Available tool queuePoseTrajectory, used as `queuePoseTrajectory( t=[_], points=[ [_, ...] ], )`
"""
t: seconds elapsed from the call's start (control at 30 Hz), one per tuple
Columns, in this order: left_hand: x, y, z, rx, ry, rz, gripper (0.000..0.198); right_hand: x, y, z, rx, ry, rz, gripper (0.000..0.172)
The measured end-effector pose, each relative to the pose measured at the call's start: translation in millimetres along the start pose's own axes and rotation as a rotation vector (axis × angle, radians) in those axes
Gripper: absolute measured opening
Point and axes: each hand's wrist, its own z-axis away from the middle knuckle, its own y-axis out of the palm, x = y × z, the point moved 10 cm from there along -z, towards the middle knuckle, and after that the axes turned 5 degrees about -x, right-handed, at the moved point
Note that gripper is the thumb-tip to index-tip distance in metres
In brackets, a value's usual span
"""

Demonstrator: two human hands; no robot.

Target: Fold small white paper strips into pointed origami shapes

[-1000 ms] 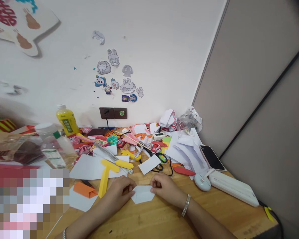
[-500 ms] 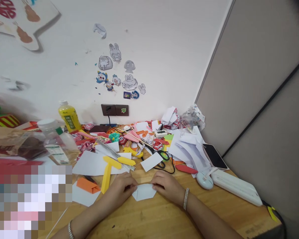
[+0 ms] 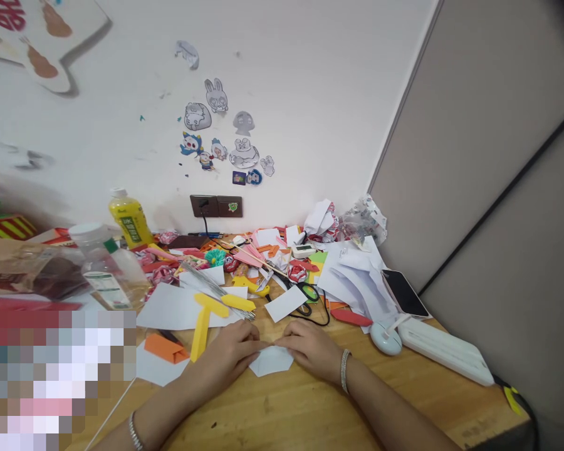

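A small white piece of folded paper (image 3: 272, 361) lies on the wooden table in front of me, its corners angled. My left hand (image 3: 237, 344) grips its upper left edge, fingers bent and pressed together. At the upper right edge, my right hand (image 3: 308, 346) pinches the same paper, and the fingertips of both hands nearly meet along the top. Just left of my left hand are folded yellow paper strips (image 3: 200, 335). A folded orange paper (image 3: 166, 348) rests on a white sheet farther left. Beyond my hands lies a white paper rectangle (image 3: 286, 304).
Black-handled scissors (image 3: 305, 307), a yellow glue gun (image 3: 250, 287) and thin wires (image 3: 211, 285) lie amid paper scraps. A yellow drink bottle (image 3: 130, 219) stands at the back left. On the right are a phone (image 3: 405, 293), a mouse (image 3: 386, 339) and a long white device (image 3: 444, 351).
Both hands have moved inward along the paper's top edge, so their fingertips are now close together. The paper's top now appears bent over, and its outline is shorter.
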Motion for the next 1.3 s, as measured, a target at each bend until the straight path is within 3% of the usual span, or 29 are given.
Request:
queuePoseTrajectory(
  t=[0.2,0.37,0.43,0.73,1.03,1.3],
  points=[
    [-2.3,-0.2,-0.7,0.004,0.008,-0.025,0.028,-2.5,1.4,-0.9,-0.007,0.057,-0.006,0.02],
    [-6.8,0.8,-0.3,0.055,0.045,-0.072,0.033,-27.1,3.2,5.2,-0.004,0.38,-0.148,0.027],
    [-7.3,0.1,0.0,0.083,0.032,-0.066,0.032,-28.4,3.6,6.7,0.006,0.416,-0.18,0.028],
    [-12.0,0.1,-0.2,0.168,0.038,-0.094,0.032,-22.0,0.1,9.0,0.027,0.398,-0.184,0.026],
    [-8.5,3.7,2.9,0.149,0.06,-0.1,0.033,-18.7,-4.8,9.2,0.002,0.334,-0.146,0.022],
    [-11.1,-7.2,2.5,0.087,0.107,-0.056,0.032,-7.6,-2.6,10.2,0.019,0.142,0.008,0.019]
  ],
)
